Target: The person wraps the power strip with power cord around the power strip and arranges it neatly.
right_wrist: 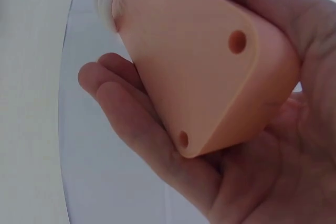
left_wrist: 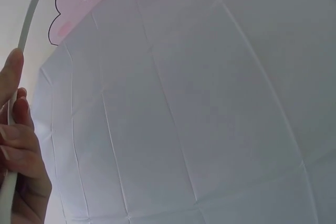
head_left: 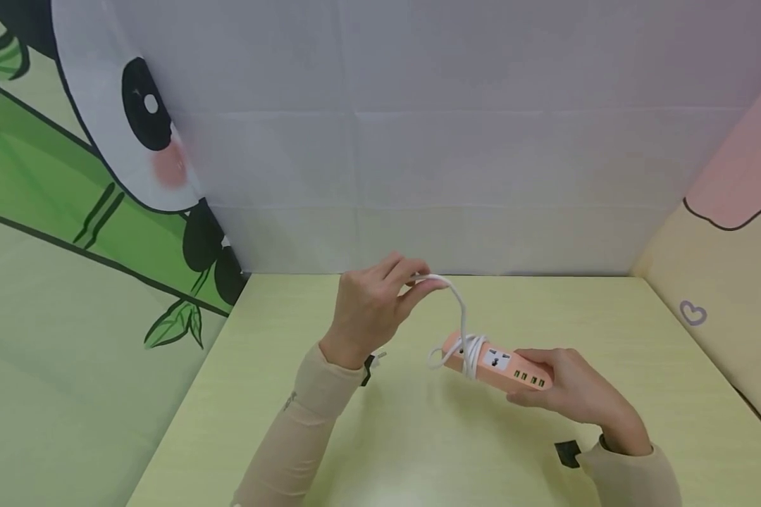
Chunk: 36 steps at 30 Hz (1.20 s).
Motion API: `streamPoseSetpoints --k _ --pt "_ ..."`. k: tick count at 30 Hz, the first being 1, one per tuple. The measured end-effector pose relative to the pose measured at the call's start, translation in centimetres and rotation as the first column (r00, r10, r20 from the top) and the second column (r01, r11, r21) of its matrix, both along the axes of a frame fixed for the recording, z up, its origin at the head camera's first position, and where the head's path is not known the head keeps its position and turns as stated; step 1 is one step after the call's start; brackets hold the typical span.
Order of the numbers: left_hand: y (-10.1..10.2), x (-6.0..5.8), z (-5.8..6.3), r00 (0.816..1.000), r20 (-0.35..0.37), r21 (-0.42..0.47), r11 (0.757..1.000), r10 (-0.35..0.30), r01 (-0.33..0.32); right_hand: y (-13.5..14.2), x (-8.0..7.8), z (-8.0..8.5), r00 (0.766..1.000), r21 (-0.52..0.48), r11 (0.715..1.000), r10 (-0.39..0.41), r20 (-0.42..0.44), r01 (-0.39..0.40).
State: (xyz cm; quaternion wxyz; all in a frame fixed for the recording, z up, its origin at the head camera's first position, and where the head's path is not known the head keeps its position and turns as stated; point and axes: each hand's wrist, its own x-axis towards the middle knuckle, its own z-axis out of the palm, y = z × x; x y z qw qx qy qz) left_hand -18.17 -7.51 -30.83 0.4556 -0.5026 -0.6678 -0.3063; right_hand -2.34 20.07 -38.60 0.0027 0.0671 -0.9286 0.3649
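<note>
An orange-pink power strip (head_left: 507, 370) with sockets and several USB ports tilts above the table. My right hand (head_left: 577, 387) grips its right end, fingers along one side and thumb along the other; the right wrist view shows the strip's underside (right_wrist: 184, 51) with two round holes. White cord (head_left: 473, 355) is wrapped round the strip's left end. From there a length of cord (head_left: 461, 303) rises in an arc to my left hand (head_left: 377, 299), which pinches it between thumb and fingers. In the left wrist view the cord (left_wrist: 30, 14) passes through those fingers.
Beside my left wrist is a white plug with metal prongs (head_left: 378, 358), partly hidden by the sleeve. Black tape (head_left: 567, 453) marks the pale yellow table (head_left: 418, 451) near my right wrist, and another black piece (head_left: 367, 370) shows by the left sleeve. Printed walls enclose the table.
</note>
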Motion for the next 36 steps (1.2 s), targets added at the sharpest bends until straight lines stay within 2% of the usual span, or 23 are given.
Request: streamPoseSetpoints --k 7,15,24,31,36 --pt "0.5 -0.5 -0.1 1.0 0.019 -0.011 1.0 0.021 -0.021 0.0 0.2 0.2 0.996 -0.045 0.995 0.089 0.014 -0.088" --pt "2.1 -1.6 -0.4 0.999 0.037 -0.029 0.999 0.026 -0.025 0.9 -0.2 0.7 0.974 -0.058 0.972 0.227 0.007 -0.226" --pt "3.3 -3.2 -1.4 0.994 0.102 -0.025 0.999 0.046 -0.044 2.1 -0.8 1.2 0.956 -0.071 0.954 0.294 0.009 -0.293" --pt "4.1 -4.0 -2.4 0.977 0.211 -0.028 0.999 0.038 -0.033 2.6 -1.0 1.6 0.942 -0.095 0.938 0.335 0.0 -0.333" --pt "4.7 -4.2 -3.1 0.95 0.303 -0.073 0.996 0.068 -0.048 2.9 -1.2 1.8 0.929 -0.106 0.923 0.365 -0.064 -0.37"
